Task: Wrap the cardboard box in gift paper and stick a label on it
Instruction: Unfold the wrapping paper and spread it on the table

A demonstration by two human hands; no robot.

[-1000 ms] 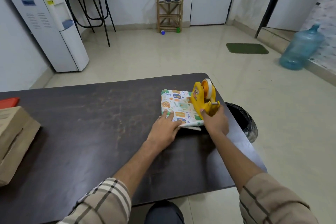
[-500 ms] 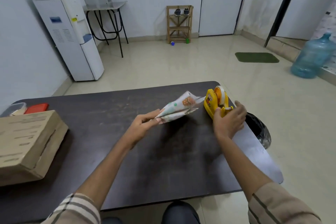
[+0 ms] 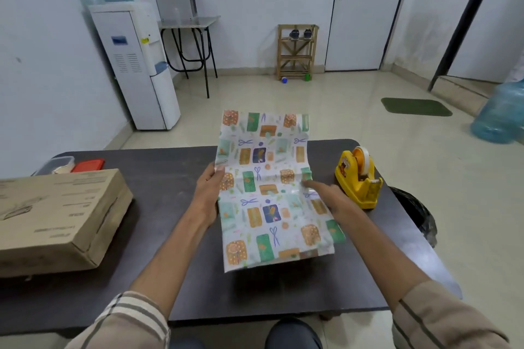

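Note:
The gift paper point(image 3: 266, 193), white with green, orange and blue prints, is opened out into a long creased strip. It is held up over the dark table point(image 3: 175, 178), and its far end reaches past the table's far edge. My left hand point(image 3: 208, 193) grips its left edge, thumb on the printed side. At the right edge is my right hand point(image 3: 329, 197), its forefinger lying across the print; the thumb is hidden, and it seems to pinch the paper. The cardboard box point(image 3: 56, 215) lies flat at the table's left end, away from both hands.
A yellow tape dispenser point(image 3: 358, 178) stands on the table just right of my right hand. A clear tub with a red lid point(image 3: 88, 165) sits behind the box. A black bin point(image 3: 414, 212) stands on the floor off the table's right edge.
The folded paper was lifted off the table by my left hand and has opened into a long strip. My right hand left the tape dispenser and came to the paper's right edge.

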